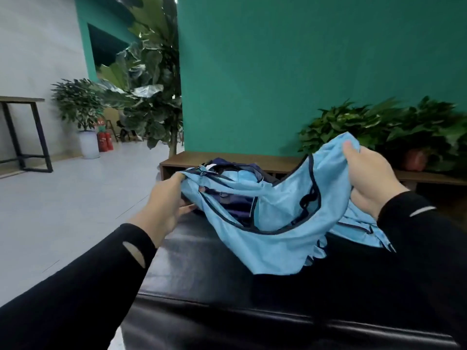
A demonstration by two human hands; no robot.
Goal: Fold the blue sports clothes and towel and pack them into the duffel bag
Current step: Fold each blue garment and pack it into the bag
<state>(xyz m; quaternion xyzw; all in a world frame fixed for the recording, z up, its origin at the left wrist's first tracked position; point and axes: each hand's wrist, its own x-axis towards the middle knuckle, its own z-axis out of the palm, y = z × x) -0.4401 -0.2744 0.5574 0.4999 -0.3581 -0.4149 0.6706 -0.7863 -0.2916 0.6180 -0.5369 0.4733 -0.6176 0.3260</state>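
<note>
Setting: an indoor space with a teal wall (303, 72), a pale grey tiled floor (63, 198) and a low wooden shelf (252, 159) running along the base of the wall. A black padded bench (227, 286) with a glossy surface fills the foreground and serves as the work surface.

Left hand (164, 200): reaches forward from a black sleeve (75, 286); fingers are curled round one bunched end of a light blue sports garment (273, 231), gripping it above the far left of the bench.

Right hand (369, 178): raised higher than the left, fingers and thumb closed on the opposite upper edge of the same garment, wrist in a black sleeve with a pale stripe.

The garment hangs stretched between the 2 hands, sagging in the middle, unfolded. It has dark navy piping along its edges and a dark drawcord near the centre. Its lower hem touches the bench top. More light blue fabric with dark trim lies on the bench below the right hand; whether it belongs to the held garment or is a separate item cannot be determined.

Behind the held garment, at the far end of the bench, sits a dark navy duffel bag (235, 164), largely hidden by the cloth. Light blue fabric shows at its top.

Surroundings: low leafy plants (379, 122) on the shelf at right, a tall broad-leaved plant (146, 79) at the wall corner, a smaller plant in a white pot (89, 145), 2 red fire extinguishers (104, 141), and a dark-framed table (22, 127) at far left.
</note>
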